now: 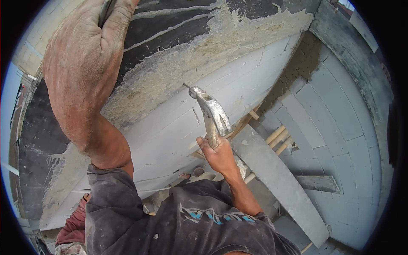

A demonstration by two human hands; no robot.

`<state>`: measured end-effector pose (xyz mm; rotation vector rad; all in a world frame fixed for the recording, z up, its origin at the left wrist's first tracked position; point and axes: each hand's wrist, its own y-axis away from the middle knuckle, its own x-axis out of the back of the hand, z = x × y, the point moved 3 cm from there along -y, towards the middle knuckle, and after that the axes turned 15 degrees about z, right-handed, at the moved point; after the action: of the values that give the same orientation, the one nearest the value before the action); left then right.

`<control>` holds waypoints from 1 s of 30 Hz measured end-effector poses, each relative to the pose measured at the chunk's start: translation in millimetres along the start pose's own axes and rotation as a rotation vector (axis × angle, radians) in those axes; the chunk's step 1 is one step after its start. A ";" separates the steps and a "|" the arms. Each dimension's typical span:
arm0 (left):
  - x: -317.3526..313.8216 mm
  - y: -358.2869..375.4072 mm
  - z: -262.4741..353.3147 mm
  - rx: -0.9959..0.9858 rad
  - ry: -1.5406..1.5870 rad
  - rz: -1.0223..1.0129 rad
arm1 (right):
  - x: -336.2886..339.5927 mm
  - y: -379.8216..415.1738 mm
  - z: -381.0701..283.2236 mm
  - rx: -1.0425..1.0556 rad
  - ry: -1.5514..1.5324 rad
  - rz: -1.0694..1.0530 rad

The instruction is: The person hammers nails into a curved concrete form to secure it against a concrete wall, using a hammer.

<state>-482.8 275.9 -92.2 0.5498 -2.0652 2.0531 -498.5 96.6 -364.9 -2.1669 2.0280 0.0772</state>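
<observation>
My right hand (219, 157) is wrapped round the wooden handle of a claw hammer (211, 111), low in front of my chest. The hammer's face touches or nearly touches a thin nail (186, 86) at the wall of pale blocks (229, 89). Raised large and close at the upper left is my left hand (87, 55), its thumb and fingers pinched on a dark, thin object (106, 12) that the top edge cuts off. What this object is cannot be made out.
A long grey plank (276, 178) slants across the lower right, with bamboo poles (278, 138) beside it. Rough mortar (170, 70) and a dark concrete band (165, 25) lie above the blocks. Another person in a red sleeve (74, 221) is at the lower left.
</observation>
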 end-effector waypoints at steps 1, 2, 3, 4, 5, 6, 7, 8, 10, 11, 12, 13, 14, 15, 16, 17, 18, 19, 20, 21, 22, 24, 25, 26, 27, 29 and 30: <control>0.9 1.9 1.1 -0.005 -0.014 -0.020 | -4.5 2.8 11.0 -0.269 0.316 -0.070; -0.7 -0.2 1.2 0.004 -0.032 -0.010 | -0.1 -2.5 0.1 -0.173 0.286 -0.015; -1.0 -1.0 1.3 0.002 -0.004 0.033 | 4.1 0.6 -20.6 -0.091 0.257 0.023; -0.6 3.7 3.1 -0.007 0.026 0.031 | 10.7 19.7 -29.5 -0.053 0.226 0.067; -1.0 2.1 3.6 -0.017 0.056 0.069 | 21.4 25.8 -28.4 0.081 0.030 0.109; -1.6 0.5 2.0 -0.015 0.055 0.069 | 20.5 23.7 -35.3 0.199 -0.182 0.107; -1.3 1.6 0.8 -0.014 0.057 0.055 | 21.0 27.8 -43.6 0.302 -0.392 0.109; -1.4 0.4 0.1 -0.013 0.062 0.052 | 22.1 28.6 -50.1 0.415 -0.603 0.111; -0.3 -1.2 0.0 0.079 0.022 -0.038 | 3.8 8.2 -7.8 0.226 -0.223 0.022; -0.2 -1.5 1.1 0.119 0.003 -0.083 | -4.2 -0.6 6.5 0.039 0.101 -0.051; -0.3 -0.8 2.8 0.047 0.030 -0.042 | -7.4 1.6 17.6 -0.164 0.417 -0.112; -3.3 -1.7 0.8 -0.009 0.051 0.038 | -4.0 5.2 -2.6 -0.006 0.393 -0.063; -3.8 1.2 -1.4 -0.060 0.061 0.091 | 0.9 10.0 -10.6 0.060 0.219 -0.016; -2.6 7.0 -0.6 -0.036 0.068 0.048 | 8.9 26.5 -14.6 0.085 0.042 0.038; -2.2 4.0 1.7 -0.013 0.070 0.050 | 14.9 24.3 -22.9 0.153 -0.139 0.087; -1.7 1.3 1.4 0.011 0.072 0.049 | 16.6 23.8 -42.4 0.268 -0.434 0.010; -1.3 1.7 0.1 0.003 0.066 0.039 | 14.2 22.8 -26.9 0.301 -0.320 0.115; -1.6 0.8 -0.2 -0.004 0.065 0.036 | 8.8 17.4 0.2 0.340 -0.202 0.221; -1.0 0.3 0.6 -0.009 0.066 0.038 | 5.5 10.9 13.0 0.384 -0.081 0.325; -0.6 0.9 0.5 -0.011 0.057 0.040 | -7.3 -4.2 22.9 -0.053 0.374 0.053; -1.2 3.5 -0.5 -0.022 0.055 0.026 | -6.2 4.5 18.5 -0.073 0.341 0.049; -3.9 -2.2 -7.2 -0.199 -0.002 0.083 | -1.9 4.4 4.2 -0.063 0.286 0.023; -3.8 0.9 -13.9 -0.373 -0.052 0.081 | 4.8 10.8 -6.5 -0.094 0.193 0.047; -4.3 3.3 -15.7 -0.551 -0.101 0.095 | 4.8 15.8 -16.7 -0.003 -0.067 0.079; -2.9 0.4 -4.6 -0.356 -0.078 0.167 | 4.1 13.0 -26.5 0.112 -0.333 0.107; -0.1 2.6 22.3 -0.079 -0.027 0.217 | 0.4 10.5 -15.0 0.362 -0.651 0.174; 0.1 2.7 23.1 0.003 -0.005 0.217 | -8.1 -1.0 -3.0 0.174 -0.306 0.106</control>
<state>-480.9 253.0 -95.3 0.3442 -2.2112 2.1716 -498.3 104.1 -360.6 -1.8180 1.8960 0.2220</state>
